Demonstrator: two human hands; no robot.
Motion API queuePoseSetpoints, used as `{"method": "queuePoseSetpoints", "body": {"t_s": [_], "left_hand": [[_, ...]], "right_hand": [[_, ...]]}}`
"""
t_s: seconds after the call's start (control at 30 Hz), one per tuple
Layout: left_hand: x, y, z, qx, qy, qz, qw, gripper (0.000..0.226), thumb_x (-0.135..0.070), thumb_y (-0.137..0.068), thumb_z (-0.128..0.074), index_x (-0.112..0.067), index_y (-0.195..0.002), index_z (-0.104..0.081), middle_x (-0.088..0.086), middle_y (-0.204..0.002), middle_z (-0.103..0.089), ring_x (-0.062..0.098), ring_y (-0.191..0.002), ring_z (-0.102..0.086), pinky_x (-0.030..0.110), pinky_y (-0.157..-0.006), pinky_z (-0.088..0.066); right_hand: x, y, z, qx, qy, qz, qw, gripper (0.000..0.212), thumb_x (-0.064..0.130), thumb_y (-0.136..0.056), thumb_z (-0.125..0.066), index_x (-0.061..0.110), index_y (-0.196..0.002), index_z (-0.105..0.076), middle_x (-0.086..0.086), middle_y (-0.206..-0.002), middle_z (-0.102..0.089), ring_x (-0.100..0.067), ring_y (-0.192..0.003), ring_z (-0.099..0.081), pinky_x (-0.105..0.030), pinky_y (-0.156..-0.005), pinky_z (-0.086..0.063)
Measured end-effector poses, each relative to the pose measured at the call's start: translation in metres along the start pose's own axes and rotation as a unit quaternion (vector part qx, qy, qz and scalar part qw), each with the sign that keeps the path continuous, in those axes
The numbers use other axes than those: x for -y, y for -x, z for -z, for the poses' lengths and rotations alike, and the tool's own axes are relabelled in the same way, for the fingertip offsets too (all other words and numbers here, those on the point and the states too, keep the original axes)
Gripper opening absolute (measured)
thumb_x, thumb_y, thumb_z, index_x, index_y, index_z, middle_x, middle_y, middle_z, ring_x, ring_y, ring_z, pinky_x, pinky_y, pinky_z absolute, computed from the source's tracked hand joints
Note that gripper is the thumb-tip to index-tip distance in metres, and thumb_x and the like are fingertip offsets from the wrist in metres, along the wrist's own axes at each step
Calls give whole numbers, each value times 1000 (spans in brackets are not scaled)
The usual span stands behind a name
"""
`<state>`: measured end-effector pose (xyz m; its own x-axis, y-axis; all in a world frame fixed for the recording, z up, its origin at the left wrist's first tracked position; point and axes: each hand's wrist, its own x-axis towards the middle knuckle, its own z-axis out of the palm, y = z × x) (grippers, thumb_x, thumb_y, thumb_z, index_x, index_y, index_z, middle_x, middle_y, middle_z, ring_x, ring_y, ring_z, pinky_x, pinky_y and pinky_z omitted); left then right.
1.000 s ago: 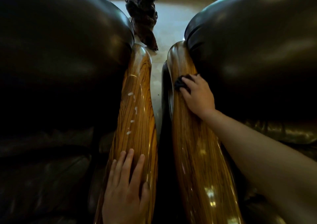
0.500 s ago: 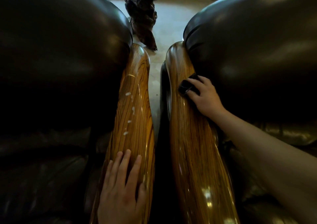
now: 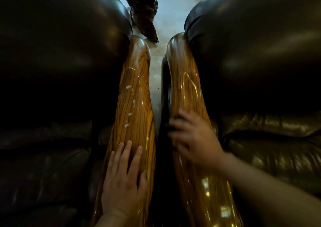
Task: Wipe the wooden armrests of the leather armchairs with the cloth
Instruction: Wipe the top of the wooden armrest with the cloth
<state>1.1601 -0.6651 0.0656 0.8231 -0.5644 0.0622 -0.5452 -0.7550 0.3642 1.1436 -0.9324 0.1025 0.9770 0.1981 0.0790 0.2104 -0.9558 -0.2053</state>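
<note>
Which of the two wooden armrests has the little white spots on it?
The left armrest, under the flat left hand. A row of white spots runs along it; the right armrest shows only glossy reflections.

We see two armchairs side by side, the left armrest (image 3: 133, 105) at 11 o'clock, the right armrest (image 3: 185, 80) at 1 o'clock, floor (image 3: 156, 70) between them.

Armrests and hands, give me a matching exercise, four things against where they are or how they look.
Things:
1. left hand
2. right hand
3. left armrest
4. right armrest

States:
A. blurred, over a dark cloth
B. carries pale spots
C. lying flat, fingers spread
D. glossy, no spots seen

Pairs: 1-C, 2-A, 3-B, 4-D
</note>
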Motion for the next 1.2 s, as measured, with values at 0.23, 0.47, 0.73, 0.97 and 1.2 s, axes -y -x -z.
{"method": "queuePoseSetpoints", "body": {"t_s": [0.23,0.47,0.73,0.97,1.2], "left_hand": [[0,-1,1,6,3,6,1000,66,-38,-87,-41,-20,-150,-30,8,-160,-22,24,-149,-12,44,-121,-7],[-3,1,-1,-10,-4,10,1000,64,-37,-88,-40,-18,-149,-35,10,-159,-25,24,-149,-13,50,-120,-15],[-6,2,2,-14,-2,10,1000,64,-36,-90,-39,-18,-150,-30,11,-159,-23,25,-149,-11,51,-120,-14],[-4,5,-1,-23,3,-12,1000,64,-36,-92,-36,-17,-152,-24,14,-160,-19,26,-150,-7,48,-121,-8],[-7,10,-1,-69,50,-13,996,58,-29,-91,-45,-13,-146,-34,16,-154,-26,28,-147,-13,49,-117,-17]], "right_hand": [[17,78,-25,-16,-15,118,993,24,38,-91,-64,36,-114,-69,7,-148,-49,-27,-146,-31,-58,-112,-31],[-36,-65,4,-115,-53,-210,969,32,43,-97,-48,39,-126,-60,7,-151,-44,-22,-145,-29,-50,-120,-18],[68,167,-62,-68,1,1,998,27,35,-92,-65,32,-119,-69,4,-153,-42,-33,-146,-29,-58,-116,-24],[115,267,-107,-117,-6,-237,964,41,40,-98,-51,39,-138,-50,-1,-156,-36,-33,-144,-32,-60,-112,-30],[56,121,-55,-193,-28,-373,907,41,42,-102,-39,31,-141,-49,-2,-154,-40,-28,-144,-31,-49,-113,-35]]}}
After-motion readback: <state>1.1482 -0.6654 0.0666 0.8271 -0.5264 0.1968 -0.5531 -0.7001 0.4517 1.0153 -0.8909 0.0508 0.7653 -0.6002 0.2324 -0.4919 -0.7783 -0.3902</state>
